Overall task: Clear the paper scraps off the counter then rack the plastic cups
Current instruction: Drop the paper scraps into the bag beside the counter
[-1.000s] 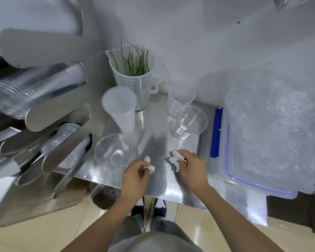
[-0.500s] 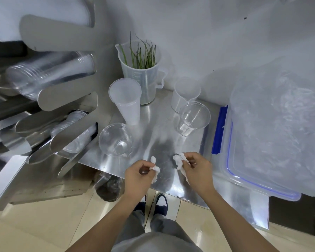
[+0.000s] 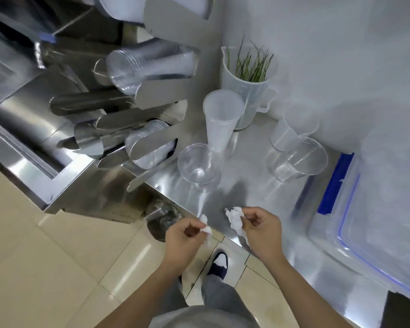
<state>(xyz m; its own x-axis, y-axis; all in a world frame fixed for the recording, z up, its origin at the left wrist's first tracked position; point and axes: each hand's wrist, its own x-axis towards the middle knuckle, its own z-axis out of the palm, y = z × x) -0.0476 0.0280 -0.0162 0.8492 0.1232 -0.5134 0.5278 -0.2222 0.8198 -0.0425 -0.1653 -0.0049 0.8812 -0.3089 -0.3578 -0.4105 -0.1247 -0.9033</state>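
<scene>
My left hand (image 3: 184, 237) pinches a small white paper scrap (image 3: 206, 227) just off the front edge of the steel counter (image 3: 251, 185). My right hand (image 3: 262, 229) grips a larger crumpled paper scrap (image 3: 234, 218) over the counter's front edge. On the counter stand a clear cup (image 3: 195, 164), a tall frosted cup (image 3: 220, 118), another clear cup (image 3: 298, 159) and a frosted cup (image 3: 294, 129) by the wall. The steel cup rack (image 3: 152, 100) at the left holds stacks of clear cups lying on their sides.
A measuring jug (image 3: 244, 88) with green stalks stands at the back by the wall. A clear lidded box with blue clips (image 3: 336, 183) fills the right side of the counter. A dark bin bag (image 3: 161, 218) sits on the tiled floor below the counter edge.
Both hands have lifted their scraps and drawn back toward the counter's front edge, the left now past it. The view has swung to the left and down.
</scene>
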